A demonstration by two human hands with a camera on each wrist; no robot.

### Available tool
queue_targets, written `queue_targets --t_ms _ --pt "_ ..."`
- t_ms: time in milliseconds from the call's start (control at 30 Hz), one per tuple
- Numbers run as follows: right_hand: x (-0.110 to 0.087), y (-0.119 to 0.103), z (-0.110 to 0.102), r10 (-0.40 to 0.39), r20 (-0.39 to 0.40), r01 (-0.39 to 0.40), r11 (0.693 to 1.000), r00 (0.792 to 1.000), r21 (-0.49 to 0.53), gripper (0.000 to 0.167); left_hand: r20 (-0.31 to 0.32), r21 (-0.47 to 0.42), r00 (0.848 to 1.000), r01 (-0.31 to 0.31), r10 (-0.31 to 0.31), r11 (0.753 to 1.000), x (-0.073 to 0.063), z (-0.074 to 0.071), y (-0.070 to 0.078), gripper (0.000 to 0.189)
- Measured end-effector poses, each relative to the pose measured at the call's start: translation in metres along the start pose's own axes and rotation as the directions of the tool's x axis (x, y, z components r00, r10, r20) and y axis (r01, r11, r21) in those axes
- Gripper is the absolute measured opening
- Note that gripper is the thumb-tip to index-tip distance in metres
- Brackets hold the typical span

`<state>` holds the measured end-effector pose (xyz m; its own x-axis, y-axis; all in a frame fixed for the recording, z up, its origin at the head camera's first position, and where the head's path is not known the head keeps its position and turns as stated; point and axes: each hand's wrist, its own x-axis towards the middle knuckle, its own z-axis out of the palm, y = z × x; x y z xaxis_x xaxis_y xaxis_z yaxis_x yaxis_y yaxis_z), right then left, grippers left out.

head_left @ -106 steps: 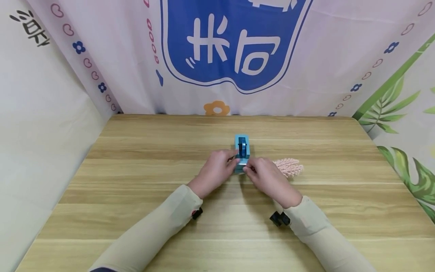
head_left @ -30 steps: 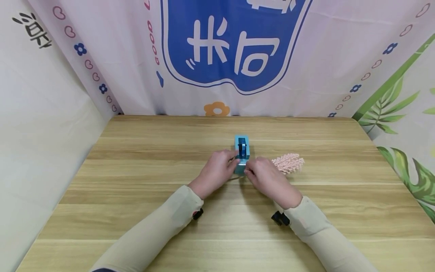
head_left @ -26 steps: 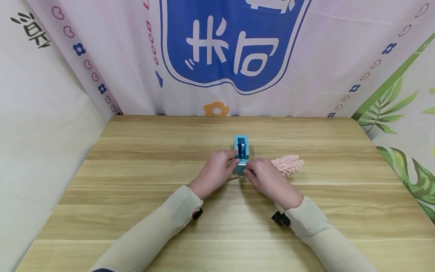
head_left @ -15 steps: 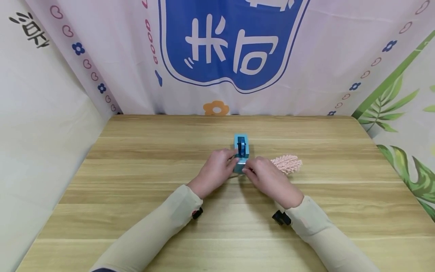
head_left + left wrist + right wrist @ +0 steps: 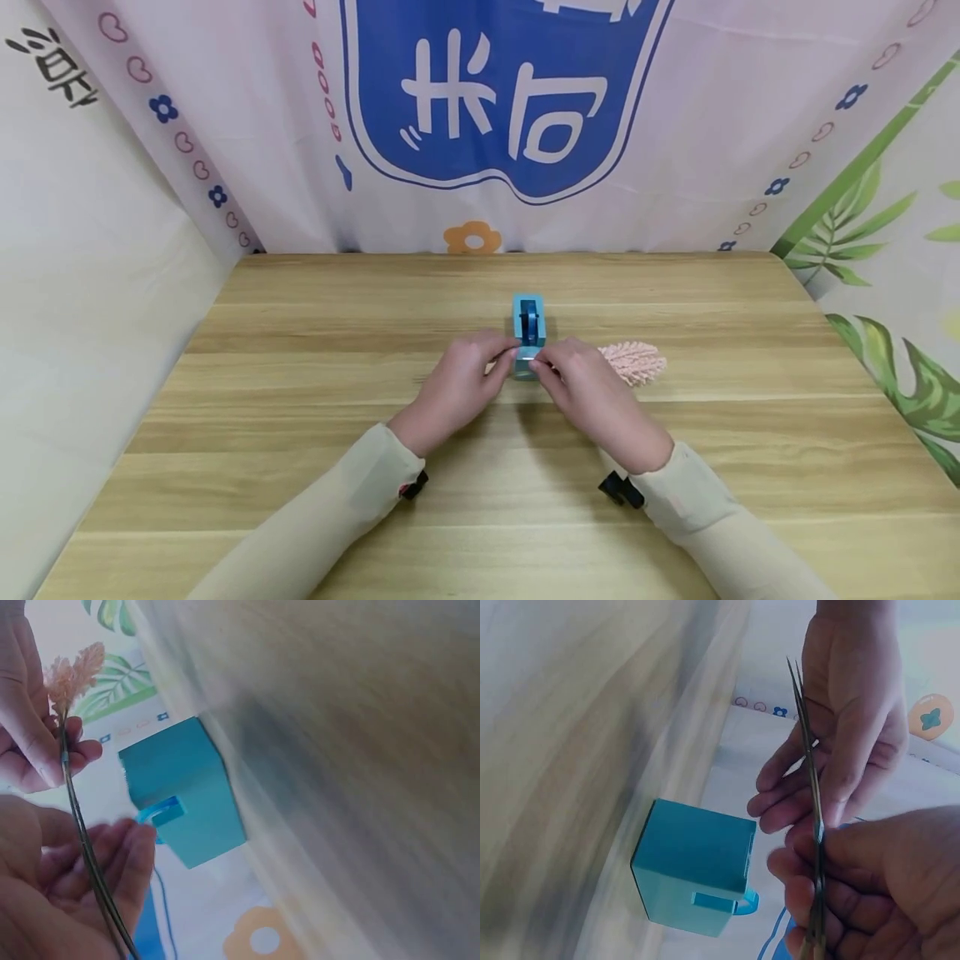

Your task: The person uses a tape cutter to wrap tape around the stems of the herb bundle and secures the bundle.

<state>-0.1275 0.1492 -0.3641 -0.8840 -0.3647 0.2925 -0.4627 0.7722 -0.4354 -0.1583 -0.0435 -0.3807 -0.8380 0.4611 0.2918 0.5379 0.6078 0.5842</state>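
Note:
Pink dried flowers (image 5: 633,363) on thin brown stems (image 5: 88,855) hang in front of a teal tape dispenser (image 5: 528,321). My right hand (image 5: 592,392) pinches the stems just below the flower heads, thumb against curled fingers, as the left wrist view shows. A small shiny band, like tape, circles the stems beside these fingers. My left hand (image 5: 455,379) holds the stems further along, thumb and index finger brought together; its fingertips are right beside the dispenser's front in the head view. In the right wrist view the stem ends stick out past my left hand (image 5: 855,727).
The dispenser stands on a wood-grain table (image 5: 480,508), its blue roll in the slot. A pink-white curtain (image 5: 285,142) with a blue emblem hangs behind the table's far edge. Small black cameras sit at both sleeve cuffs.
My left hand has drawn back slightly to the left, away from the dispenser's side. My right fingertips have moved a little up. The flowers stay right of my right hand; the view has shifted slightly.

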Motion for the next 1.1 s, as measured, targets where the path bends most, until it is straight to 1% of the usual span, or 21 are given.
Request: queue_targets --t_ms 100,167,267,367,533,733,867,1000,1100 --pt "-0.001 -0.002 0.000 0.011 -0.032 -0.011 1.000 0.999 0.012 0.016 0.046 0.026 0.997 -0.064 0.063 0.998 -0.004 -0.004 0.002 0.019" --pt "-0.002 -0.003 0.000 0.017 -0.034 -0.016 1.000 0.999 0.014 0.015 0.082 0.039 0.991 -0.110 0.106 0.993 -0.005 -0.004 0.004 0.018" --pt "-0.003 -0.003 -0.001 0.015 -0.033 -0.015 1.000 0.999 0.005 0.015 0.118 0.036 0.984 -0.138 0.133 0.990 -0.006 -0.005 0.006 0.016" --pt "-0.005 -0.004 -0.001 0.001 -0.044 -0.002 1.000 0.999 -0.017 0.015 0.128 0.015 0.983 -0.131 0.128 0.991 -0.006 -0.005 0.007 0.015" --pt "-0.008 -0.005 -0.001 -0.023 -0.085 0.015 0.996 0.996 -0.092 0.013 0.127 -0.017 0.983 -0.135 0.136 0.991 -0.006 -0.007 0.007 0.015" --pt "-0.009 -0.005 -0.001 -0.041 -0.096 0.025 0.987 0.995 -0.159 0.020 0.126 -0.016 0.982 -0.143 0.143 0.990 -0.005 -0.006 0.007 0.015" --pt "-0.010 -0.004 -0.001 -0.041 -0.091 0.023 0.982 0.995 -0.190 0.019 0.123 -0.007 0.983 -0.139 0.139 0.990 -0.005 -0.005 0.005 0.014" --pt "-0.011 -0.003 -0.004 -0.064 -0.123 0.041 0.982 0.990 -0.183 0.012 0.125 0.001 0.982 -0.141 0.140 0.990 -0.005 -0.004 0.005 0.014" --pt "-0.011 -0.001 -0.005 -0.115 -0.140 0.094 0.984 0.983 -0.150 0.006 0.131 0.001 0.981 -0.143 0.142 0.990 -0.005 -0.005 0.005 0.014"
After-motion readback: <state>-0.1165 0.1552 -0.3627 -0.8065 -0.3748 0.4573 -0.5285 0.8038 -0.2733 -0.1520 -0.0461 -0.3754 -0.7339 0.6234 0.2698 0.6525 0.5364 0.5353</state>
